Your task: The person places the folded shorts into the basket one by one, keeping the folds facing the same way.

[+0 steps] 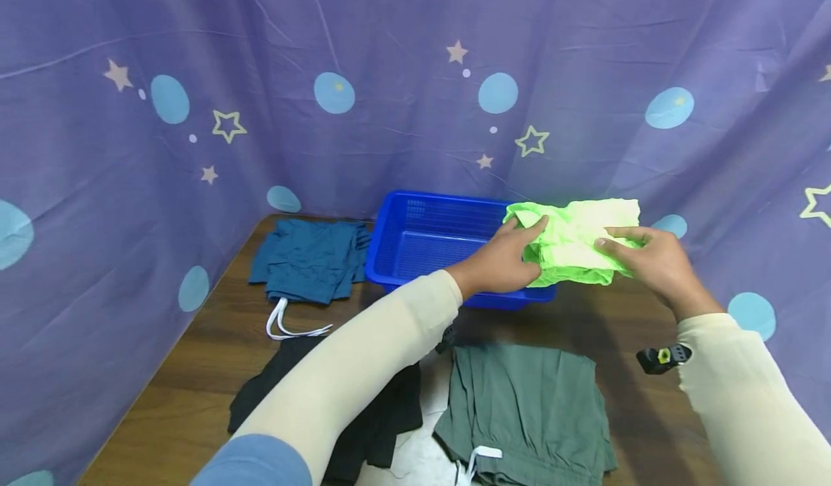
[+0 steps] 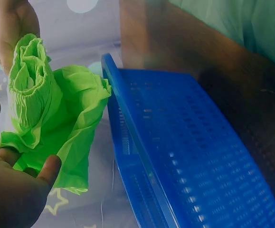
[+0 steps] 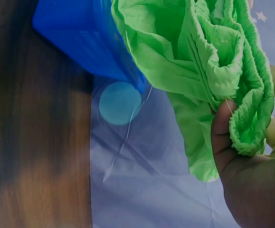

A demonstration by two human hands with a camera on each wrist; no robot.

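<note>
Neon green shorts (image 1: 578, 244) with a gathered elastic waistband are folded up over the right end of a blue plastic basket (image 1: 383, 248). My left hand (image 1: 503, 259) holds their left end, its fingers spread, some tucked behind the cloth. In the left wrist view, the thumb of the left hand (image 2: 14, 190) stands off the fabric. My right hand (image 1: 656, 262) pinches the right end, thumb in front. The right wrist view shows the right thumb (image 3: 222, 128) pressed against the bunched waistband of the green shorts (image 3: 246, 126).
Folded blue shorts (image 1: 314, 259) with a white drawstring lie left of the basket on the wooden table (image 1: 195, 392). Closer in are a black folded garment (image 1: 383, 414), partly under my left forearm, and dark green drawstring shorts (image 1: 529, 407). A purple curtain (image 1: 389, 147) hangs behind.
</note>
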